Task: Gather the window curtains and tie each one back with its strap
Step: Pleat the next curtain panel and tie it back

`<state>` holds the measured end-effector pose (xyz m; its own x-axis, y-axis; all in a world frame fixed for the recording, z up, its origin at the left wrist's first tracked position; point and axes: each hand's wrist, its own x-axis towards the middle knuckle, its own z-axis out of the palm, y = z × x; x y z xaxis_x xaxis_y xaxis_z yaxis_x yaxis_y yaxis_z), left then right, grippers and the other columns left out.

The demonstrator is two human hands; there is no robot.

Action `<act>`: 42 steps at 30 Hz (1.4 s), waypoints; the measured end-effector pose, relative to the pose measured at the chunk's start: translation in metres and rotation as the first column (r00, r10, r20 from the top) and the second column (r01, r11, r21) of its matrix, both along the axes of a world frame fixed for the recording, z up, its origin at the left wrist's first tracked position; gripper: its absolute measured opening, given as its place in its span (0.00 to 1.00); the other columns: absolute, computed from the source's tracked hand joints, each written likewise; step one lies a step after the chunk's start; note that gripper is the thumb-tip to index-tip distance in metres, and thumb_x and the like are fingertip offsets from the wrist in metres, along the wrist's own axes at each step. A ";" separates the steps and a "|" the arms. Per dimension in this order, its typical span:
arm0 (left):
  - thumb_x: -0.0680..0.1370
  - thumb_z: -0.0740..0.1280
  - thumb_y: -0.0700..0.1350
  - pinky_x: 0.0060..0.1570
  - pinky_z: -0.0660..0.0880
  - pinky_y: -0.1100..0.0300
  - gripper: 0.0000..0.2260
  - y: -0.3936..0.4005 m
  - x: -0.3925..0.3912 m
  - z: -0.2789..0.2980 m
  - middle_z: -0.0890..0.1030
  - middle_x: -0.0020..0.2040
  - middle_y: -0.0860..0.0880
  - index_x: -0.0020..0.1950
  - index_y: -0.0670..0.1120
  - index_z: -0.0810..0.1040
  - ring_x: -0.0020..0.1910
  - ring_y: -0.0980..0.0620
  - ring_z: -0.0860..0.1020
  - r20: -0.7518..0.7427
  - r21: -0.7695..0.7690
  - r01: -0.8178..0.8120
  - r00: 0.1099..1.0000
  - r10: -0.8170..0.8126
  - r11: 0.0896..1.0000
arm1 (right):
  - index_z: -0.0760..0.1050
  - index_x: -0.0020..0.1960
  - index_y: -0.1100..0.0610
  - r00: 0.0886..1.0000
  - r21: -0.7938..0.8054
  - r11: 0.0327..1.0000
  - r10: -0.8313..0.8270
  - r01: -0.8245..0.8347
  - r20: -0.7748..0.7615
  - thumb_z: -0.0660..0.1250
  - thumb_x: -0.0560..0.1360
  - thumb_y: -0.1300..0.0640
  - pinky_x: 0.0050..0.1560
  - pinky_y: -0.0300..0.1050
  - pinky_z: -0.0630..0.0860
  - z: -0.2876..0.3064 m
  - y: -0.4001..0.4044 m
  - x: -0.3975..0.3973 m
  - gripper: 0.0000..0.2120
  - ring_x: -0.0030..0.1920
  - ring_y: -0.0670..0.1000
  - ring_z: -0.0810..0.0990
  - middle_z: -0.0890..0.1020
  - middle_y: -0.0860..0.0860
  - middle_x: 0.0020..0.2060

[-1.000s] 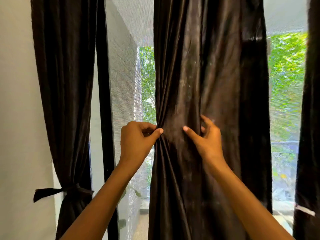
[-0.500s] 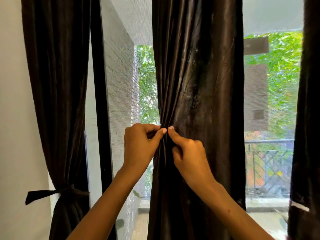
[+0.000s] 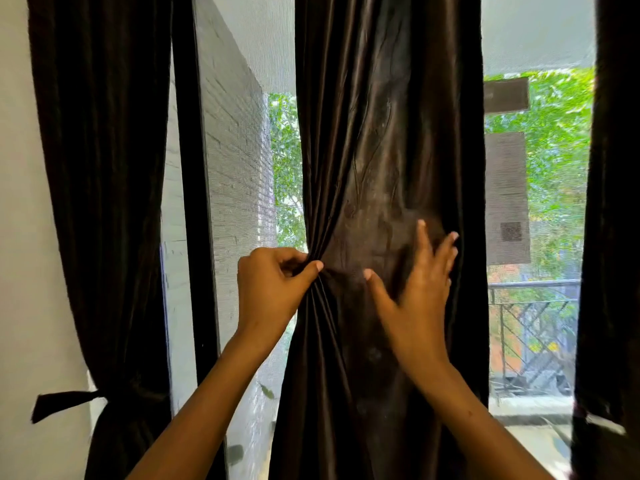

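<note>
Head view of a window hung with three dark brown curtains. The middle curtain (image 3: 388, 140) hangs down the centre of the window, between two bare stretches of insect screen. Its cloth is glossy, satin-like, with pale sheen streaks running down its length and faint wrinkles in the upper half. Along its left edge the fabric is drawn into narrow pleats that converge at one point and fan out again below, so that the panel is waisted at that height; its right edge hangs straight.

The left hand (image 3: 270, 289) is clenched on the gathered left edge of the middle curtain, thumb pressed against the curled fingers with the pleats pinched between them. The right hand (image 3: 415, 292) is released, grasping nothing: its fingers are spread and straight, the palm turned toward the cloth near the curtain's right edge. It is motion-blurred, and whether the fingertips touch the fabric cannot be told.

The left curtain (image 3: 100, 168) hangs at the window's left edge, against a white wall (image 3: 20, 237). It is matt and darker in look, already gathered near its lower part and bound by a strap (image 3: 65, 401) of the same dark cloth, one flat end of which sticks out leftward over the wall. A black window frame (image 3: 194, 202) stands just beside it. The right curtain (image 3: 613, 202) shows only as a dark strip at the window's right edge. Beyond the screen lie a white brick wall (image 3: 235, 161), green foliage (image 3: 554, 140) and a metal railing (image 3: 533, 306).
</note>
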<state>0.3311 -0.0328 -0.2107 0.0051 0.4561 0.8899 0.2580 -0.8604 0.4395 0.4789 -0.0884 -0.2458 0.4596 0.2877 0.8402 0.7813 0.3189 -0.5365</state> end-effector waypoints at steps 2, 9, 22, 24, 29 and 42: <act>0.69 0.76 0.43 0.43 0.81 0.53 0.06 0.000 0.000 0.000 0.84 0.35 0.49 0.43 0.42 0.85 0.35 0.55 0.82 0.000 -0.011 0.013 1.000 -0.013 1.000 | 0.39 0.77 0.52 0.976 -0.059 0.986 0.144 -0.155 -0.163 0.72 0.71 0.46 0.74 0.53 0.49 0.005 0.000 0.004 0.50 0.77 0.56 0.41 0.39 0.57 0.77; 0.70 0.76 0.44 0.44 0.81 0.56 0.06 -0.005 0.004 -0.002 0.84 0.36 0.50 0.44 0.43 0.86 0.37 0.57 0.82 -0.018 0.001 0.018 1.000 -0.018 1.000 | 0.74 0.66 0.56 0.923 0.059 0.931 0.364 -0.360 -0.122 0.69 0.71 0.69 0.58 0.49 0.78 0.006 0.012 0.001 0.24 0.55 0.45 0.82 0.83 0.50 0.53; 0.74 0.71 0.52 0.33 0.76 0.48 0.12 -0.013 0.006 -0.002 0.80 0.28 0.45 0.38 0.45 0.85 0.28 0.48 0.79 -0.055 0.012 0.063 0.997 -0.062 0.998 | 0.58 0.75 0.46 0.885 -0.390 0.915 0.260 -0.098 0.387 0.54 0.77 0.52 0.44 0.43 0.72 0.009 -0.006 -0.019 0.26 0.55 0.53 0.79 0.53 0.44 0.76; 0.71 0.73 0.52 0.35 0.77 0.51 0.11 -0.014 0.008 0.000 0.82 0.29 0.48 0.37 0.45 0.85 0.29 0.53 0.80 -0.044 0.007 0.049 0.998 -0.049 0.999 | 0.65 0.72 0.45 0.876 -0.371 0.906 0.338 -0.203 0.344 0.52 0.74 0.49 0.43 0.42 0.72 0.008 -0.003 -0.015 0.26 0.46 0.47 0.80 0.55 0.42 0.75; 0.70 0.75 0.46 0.37 0.79 0.57 0.05 -0.006 0.009 0.003 0.83 0.31 0.50 0.39 0.44 0.85 0.31 0.57 0.81 -0.009 -0.021 -0.009 1.000 0.009 1.000 | 0.75 0.63 0.50 0.930 -0.073 0.931 0.362 -0.357 0.064 0.66 0.76 0.51 0.70 0.41 0.62 0.006 0.012 0.005 0.16 0.72 0.40 0.57 0.60 0.54 0.75; 0.71 0.74 0.44 0.36 0.76 0.67 0.04 -0.009 0.013 -0.002 0.83 0.31 0.53 0.39 0.45 0.85 0.33 0.61 0.80 -0.052 0.040 -0.026 0.998 0.028 0.999 | 0.77 0.63 0.57 0.995 0.168 0.984 0.039 -0.054 0.095 0.67 0.69 0.74 0.48 0.47 0.81 -0.003 0.000 0.002 0.25 0.47 0.53 0.84 0.85 0.53 0.45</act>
